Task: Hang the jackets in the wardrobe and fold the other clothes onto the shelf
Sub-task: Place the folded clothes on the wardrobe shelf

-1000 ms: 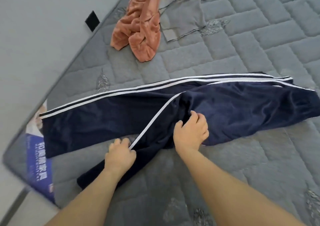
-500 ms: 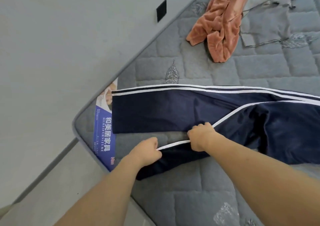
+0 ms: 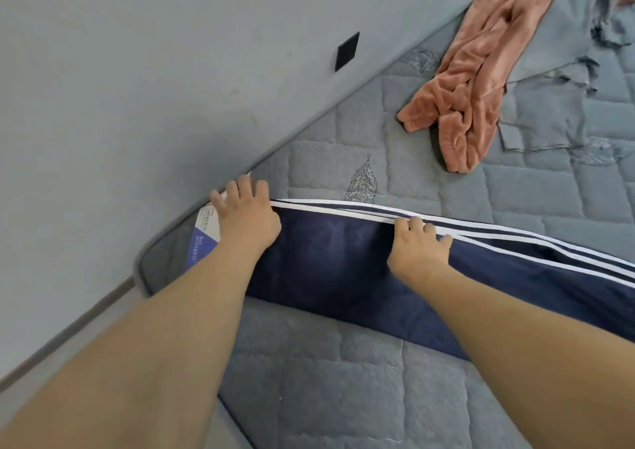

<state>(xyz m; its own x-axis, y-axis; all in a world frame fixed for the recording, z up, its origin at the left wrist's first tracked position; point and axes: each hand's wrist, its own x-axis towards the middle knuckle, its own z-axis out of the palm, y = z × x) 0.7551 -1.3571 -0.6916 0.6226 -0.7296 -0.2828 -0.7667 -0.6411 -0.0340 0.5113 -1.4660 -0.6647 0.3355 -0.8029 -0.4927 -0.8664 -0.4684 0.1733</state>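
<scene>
Navy track trousers (image 3: 336,259) with white side stripes lie flat across the grey quilted mattress (image 3: 343,380), one leg laid over the other. My left hand (image 3: 245,213) rests at the cuff end by the mattress corner, fingers spread and fairly straight. My right hand (image 3: 417,245) lies further along the striped upper edge, fingers extended on the cloth. A salmon-pink fleece garment (image 3: 481,80) lies crumpled at the upper right. Beside it is a grey garment (image 3: 556,104), nearly the mattress colour.
A grey wall (image 3: 137,70) runs along the mattress's far side, with a small black square patch (image 3: 347,51) on it. A blue-and-white printed label (image 3: 204,239) sits at the mattress corner. A strip of floor (image 3: 51,362) shows at the lower left.
Both hands carried the lower trouser leg up and laid it on the upper one, stripes aligned. They went from pinching the stripe to lying flat. The view shifted left.
</scene>
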